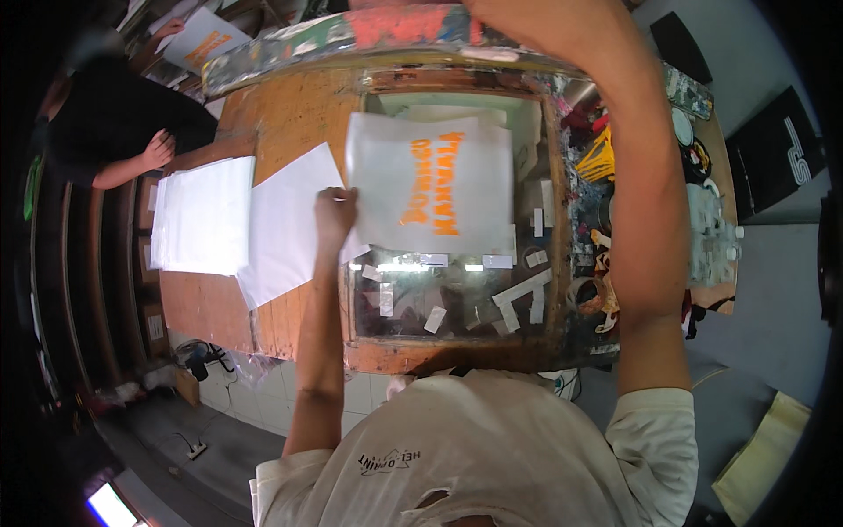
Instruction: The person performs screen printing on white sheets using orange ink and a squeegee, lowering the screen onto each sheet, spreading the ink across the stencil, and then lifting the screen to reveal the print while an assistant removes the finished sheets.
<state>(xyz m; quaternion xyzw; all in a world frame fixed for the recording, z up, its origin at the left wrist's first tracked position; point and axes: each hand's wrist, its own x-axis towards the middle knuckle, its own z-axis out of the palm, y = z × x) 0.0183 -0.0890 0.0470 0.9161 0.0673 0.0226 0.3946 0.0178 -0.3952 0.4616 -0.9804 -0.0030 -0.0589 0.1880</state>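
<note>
My left hand (336,212) is closed at the left edge of a whitish sheet printed with orange lettering (386,176), its fingers pinching that edge. The sheet lies over a glass panel (413,312) set in the wooden table, and its left side looks slightly blurred. Beneath my left wrist is a loose blank white sheet (285,220), overlapping a stack of white sheets (204,215) farther left. My right forearm (645,193) reaches up and across to a paint-stained frame edge (413,28) at the far side; the hand itself is past the picture's top edge.
Bits of white tape (521,290) are stuck on the glass. Stained rags and yellow strands (597,158) lie along its right side, with clear bottles (711,237) beyond. A co-worker in black (132,119) stands at the far left, holding another orange-printed sheet (204,39).
</note>
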